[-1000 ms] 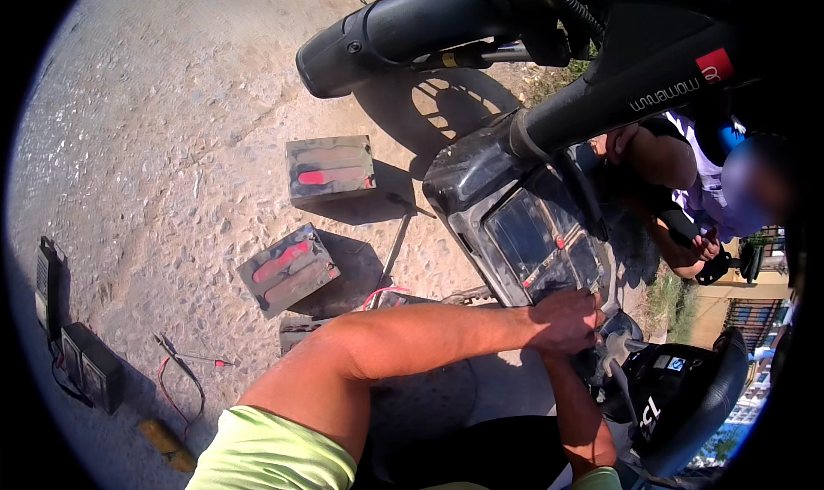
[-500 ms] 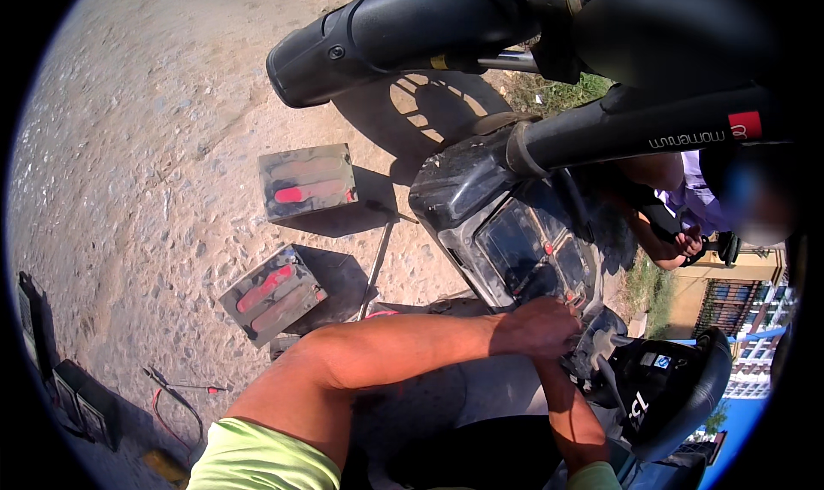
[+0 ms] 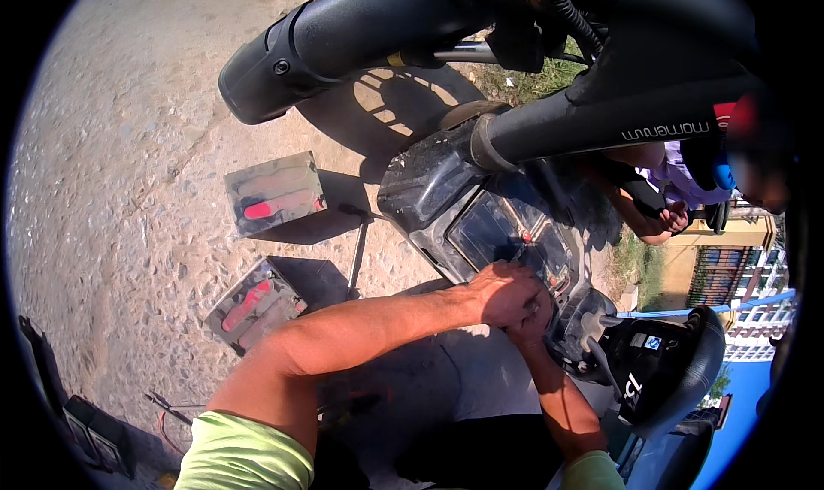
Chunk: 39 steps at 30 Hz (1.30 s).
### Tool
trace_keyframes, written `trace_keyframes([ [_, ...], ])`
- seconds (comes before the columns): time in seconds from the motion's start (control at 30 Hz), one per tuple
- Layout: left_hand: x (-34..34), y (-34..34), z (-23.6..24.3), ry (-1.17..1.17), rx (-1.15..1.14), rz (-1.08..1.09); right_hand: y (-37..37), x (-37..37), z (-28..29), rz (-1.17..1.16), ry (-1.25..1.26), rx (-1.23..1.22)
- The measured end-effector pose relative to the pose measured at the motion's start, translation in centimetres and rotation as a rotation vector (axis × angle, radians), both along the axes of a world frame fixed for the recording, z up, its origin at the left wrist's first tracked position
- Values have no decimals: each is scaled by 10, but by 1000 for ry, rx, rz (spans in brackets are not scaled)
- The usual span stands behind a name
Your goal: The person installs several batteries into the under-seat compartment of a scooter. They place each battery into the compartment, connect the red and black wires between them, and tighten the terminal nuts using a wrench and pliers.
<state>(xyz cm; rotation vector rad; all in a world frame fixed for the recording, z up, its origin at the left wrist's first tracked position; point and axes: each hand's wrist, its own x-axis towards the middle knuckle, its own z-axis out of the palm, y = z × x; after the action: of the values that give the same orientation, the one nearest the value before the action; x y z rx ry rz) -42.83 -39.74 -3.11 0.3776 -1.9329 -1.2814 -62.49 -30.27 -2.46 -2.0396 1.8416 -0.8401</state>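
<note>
My left hand point(image 3: 500, 291) and my right hand point(image 3: 532, 317) are closed and pressed together over the open battery bay of an electric scooter. Dark batteries point(image 3: 482, 237) fill the bay, and a red terminal point(image 3: 526, 236) shows just beyond my fingers. A thin greyish piece seems to stick out from the left fingers toward that terminal, but what either hand grips is hidden. The bay's dusty grey plastic frame point(image 3: 433, 243) surrounds the batteries. On the ground to the left lie two dusty grey batteries, one farther point(image 3: 273, 190) and one nearer point(image 3: 257, 297), both with red marks.
The scooter's black front fender point(image 3: 335, 48) and frame tube point(image 3: 601, 134) cross the far side. A black seat point(image 3: 687, 370) stands at right. Beside the batteries lies a long-handled tool point(image 3: 358, 254). Another person's hands point(image 3: 665, 224) are beyond the scooter. More dark batteries point(image 3: 94, 430) sit lower left.
The view has shifted, so the scooter and ground batteries sit farther left. My joined hands have moved from the bay's near right corner toward the red terminal.
</note>
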Motion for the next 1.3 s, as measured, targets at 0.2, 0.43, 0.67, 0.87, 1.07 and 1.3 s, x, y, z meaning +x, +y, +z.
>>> trace_keyframes([
  [0.2, 8, -14, -10, -89, -81, -13, -3, 6, 5, 17, 285, -183],
  [0.43, 26, -4, -7, -120, -131, 8, -4, 5, 2, 50, 379, -198],
  [0.67, 37, 27, -2, -240, -323, 84, 3, 8, 9, -42, 409, -132],
  [0.87, 25, 54, -3, -347, -432, 260, -1, 5, 17, 35, 380, -138],
  [1.07, 15, 75, 0, -545, -440, 322, 2, 2, 19, 70, 263, -185],
  [1.3, 19, 87, 10, -761, -343, 598, 14, -6, 22, 115, 162, -195],
])
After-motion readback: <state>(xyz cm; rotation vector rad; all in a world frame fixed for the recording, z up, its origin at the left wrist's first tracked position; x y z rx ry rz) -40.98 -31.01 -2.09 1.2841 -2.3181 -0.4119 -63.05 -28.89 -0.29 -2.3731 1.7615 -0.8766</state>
